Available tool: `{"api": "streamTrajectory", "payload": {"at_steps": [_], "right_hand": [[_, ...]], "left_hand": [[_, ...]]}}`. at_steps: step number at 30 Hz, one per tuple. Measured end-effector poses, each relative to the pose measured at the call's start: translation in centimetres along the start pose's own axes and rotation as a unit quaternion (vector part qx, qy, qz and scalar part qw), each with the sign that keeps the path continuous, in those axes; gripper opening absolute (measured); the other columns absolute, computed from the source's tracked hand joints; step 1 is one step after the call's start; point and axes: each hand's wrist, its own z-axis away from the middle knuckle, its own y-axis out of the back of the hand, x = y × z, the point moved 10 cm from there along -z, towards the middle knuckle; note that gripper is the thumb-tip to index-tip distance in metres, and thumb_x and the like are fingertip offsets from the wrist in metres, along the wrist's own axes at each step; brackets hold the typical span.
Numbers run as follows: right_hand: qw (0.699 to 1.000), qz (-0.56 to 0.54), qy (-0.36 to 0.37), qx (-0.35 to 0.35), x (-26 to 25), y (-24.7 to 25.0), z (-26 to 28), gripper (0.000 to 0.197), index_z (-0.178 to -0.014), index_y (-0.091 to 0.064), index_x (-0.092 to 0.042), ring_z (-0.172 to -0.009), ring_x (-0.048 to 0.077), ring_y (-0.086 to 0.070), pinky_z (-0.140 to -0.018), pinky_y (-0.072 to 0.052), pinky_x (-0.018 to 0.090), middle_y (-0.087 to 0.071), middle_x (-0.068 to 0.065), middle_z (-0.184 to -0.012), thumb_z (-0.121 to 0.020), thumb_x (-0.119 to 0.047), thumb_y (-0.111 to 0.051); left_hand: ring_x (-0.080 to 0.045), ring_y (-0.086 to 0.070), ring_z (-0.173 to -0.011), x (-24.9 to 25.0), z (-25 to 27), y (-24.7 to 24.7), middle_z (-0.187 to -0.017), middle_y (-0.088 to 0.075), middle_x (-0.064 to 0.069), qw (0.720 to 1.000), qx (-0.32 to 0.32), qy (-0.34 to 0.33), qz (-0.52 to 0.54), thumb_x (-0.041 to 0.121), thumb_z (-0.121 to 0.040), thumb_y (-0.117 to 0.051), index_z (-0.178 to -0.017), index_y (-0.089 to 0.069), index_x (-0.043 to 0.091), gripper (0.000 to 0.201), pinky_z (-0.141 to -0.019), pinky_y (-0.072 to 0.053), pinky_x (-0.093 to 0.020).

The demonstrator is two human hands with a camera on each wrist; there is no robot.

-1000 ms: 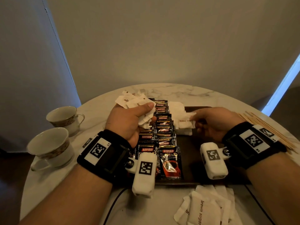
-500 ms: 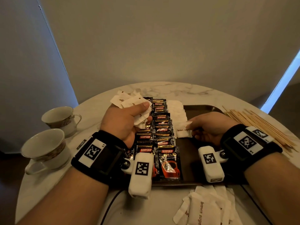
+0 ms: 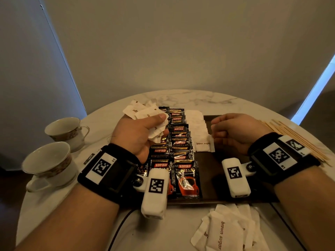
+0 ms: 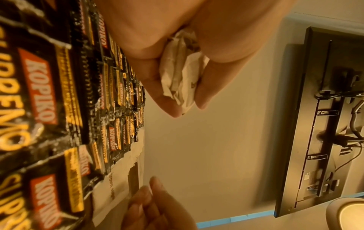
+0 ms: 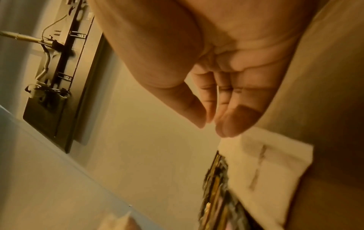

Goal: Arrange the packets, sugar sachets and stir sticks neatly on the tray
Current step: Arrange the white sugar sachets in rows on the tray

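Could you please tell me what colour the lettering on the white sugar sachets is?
Brown, on white paper sugar sachets; the head view shows it best.

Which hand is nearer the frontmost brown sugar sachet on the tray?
Right. The right hand is just beside the frontmost brown sugar sachet, fingertips at its right edge. The left hand grips a bunch of sachets across the coffee packets.

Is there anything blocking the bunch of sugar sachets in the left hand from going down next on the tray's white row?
Nothing visible blocks it. The left hand grips the sugar sachets above the coffee packets; bare tray lies just nearer than the white row.
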Motion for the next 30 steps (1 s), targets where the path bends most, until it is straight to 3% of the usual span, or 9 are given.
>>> {"api": "streamTrajectory", "payload": {"at_steps": [2,6,9,12,16,21,25,28,30], "right_hand": [[0.998,-0.036,-0.009,-0.043,-0.1,-1.7,0.4,0.009,-0.102,-0.066,0.001,-0.069,0.022,-0.069,-0.065,-0.061,0.033,-0.067,0.015,-0.083,-0.094,0.002,-0.062],[0.991,-0.049,-0.052,-0.112,0.9,-4.2,1.3,0.020,-0.114,-0.064,0.002,-0.086,0.028,-0.072,-0.080,-0.061,0.036,-0.070,0.017,-0.094,-0.096,-0.006,-0.064],[0.988,-0.093,0.030,-0.123,-1.6,-4.1,1.7,0.021,-0.109,-0.067,-0.001,-0.072,0.020,-0.070,-0.068,-0.059,0.030,-0.068,0.010,-0.086,-0.091,-0.011,-0.069],[0.970,-0.104,0.101,-0.195,-3.8,-5.7,3.7,0.031,-0.102,-0.074,-0.009,-0.069,0.015,-0.066,-0.063,-0.054,0.027,-0.070,0.006,-0.086,-0.077,-0.026,-0.076],[0.969,-0.005,0.192,-0.154,-4.9,-6.2,4.8,0.005,-0.086,-0.076,-0.016,-0.074,0.017,-0.061,-0.064,-0.051,0.031,-0.070,0.007,-0.085,-0.084,-0.020,-0.079],[0.968,-0.114,0.185,-0.123,-5.4,-5.3,4.6,0.008,-0.088,-0.071,-0.007,-0.063,0.016,-0.067,-0.057,-0.056,0.030,-0.072,0.006,-0.077,-0.095,-0.010,-0.068],[0.966,-0.153,0.169,-0.119,-5.6,-4.8,4.5,0.012,-0.091,-0.066,-0.010,-0.058,0.013,-0.067,-0.053,-0.058,0.030,-0.070,0.001,-0.068,-0.101,-0.013,-0.060],[0.970,-0.141,0.155,-0.127,-5.2,-5.3,4.5,0.014,-0.093,-0.066,-0.011,-0.058,0.010,-0.065,-0.052,-0.057,0.029,-0.070,0.000,-0.070,-0.103,-0.014,-0.057],[0.972,-0.121,0.150,-0.134,-4.9,-5.9,4.7,0.015,-0.093,-0.068,-0.011,-0.064,0.014,-0.067,-0.052,-0.056,0.029,-0.072,0.005,-0.078,-0.103,-0.015,-0.058]], "left_hand": [[-0.022,-0.072,-0.062,-0.2,0.1,-0.2,-0.086,-0.076,-0.012,1.000,-0.004,0.006,0.002,-0.001,-0.084,-0.075,-0.118,-0.067,-0.004,0.035,-0.056,-0.058,-0.032],[-0.026,-0.071,-0.058,-0.9,0.8,-1.4,-0.085,-0.076,-0.015,0.998,-0.042,0.037,-0.002,-0.004,-0.089,-0.068,-0.107,-0.067,-0.003,0.018,-0.055,-0.053,-0.031],[-0.030,-0.072,-0.060,-1.2,1.5,-2.4,-0.080,-0.075,-0.015,0.996,-0.079,0.049,-0.005,-0.012,-0.088,-0.060,-0.097,-0.065,0.000,0.016,-0.065,-0.051,-0.039],[-0.031,-0.074,-0.073,-1.3,2.7,-4.2,-0.096,-0.076,-0.019,0.986,-0.156,0.049,-0.020,-0.018,-0.087,-0.054,-0.107,-0.067,0.002,0.030,-0.054,-0.059,-0.036],[-0.030,-0.074,-0.081,-1.9,3.7,-5.3,-0.105,-0.075,-0.021,0.972,-0.217,0.064,-0.059,-0.019,-0.088,-0.050,-0.120,-0.064,0.003,0.042,-0.053,-0.057,-0.034],[-0.029,-0.074,-0.070,-1.8,3.1,-4.5,-0.094,-0.076,-0.016,0.981,-0.175,0.064,-0.050,-0.021,-0.086,-0.049,-0.109,-0.067,0.002,0.037,-0.050,-0.057,-0.034],[-0.031,-0.072,-0.067,-1.3,2.0,-3.0,-0.090,-0.075,-0.017,0.993,-0.104,0.041,-0.039,-0.016,-0.088,-0.052,-0.110,-0.070,0.005,0.036,-0.050,-0.055,-0.033],[-0.029,-0.073,-0.072,-1.2,1.7,-2.3,-0.094,-0.077,-0.015,0.997,-0.061,0.040,-0.013,-0.007,-0.093,-0.060,-0.109,-0.071,0.008,0.025,-0.048,-0.055,-0.032],[-0.030,-0.075,-0.075,-1.5,1.8,-2.5,-0.097,-0.078,-0.015,0.997,-0.059,0.055,-0.003,0.008,-0.096,-0.067,-0.110,-0.070,0.008,0.015,-0.052,-0.057,-0.035]]}}
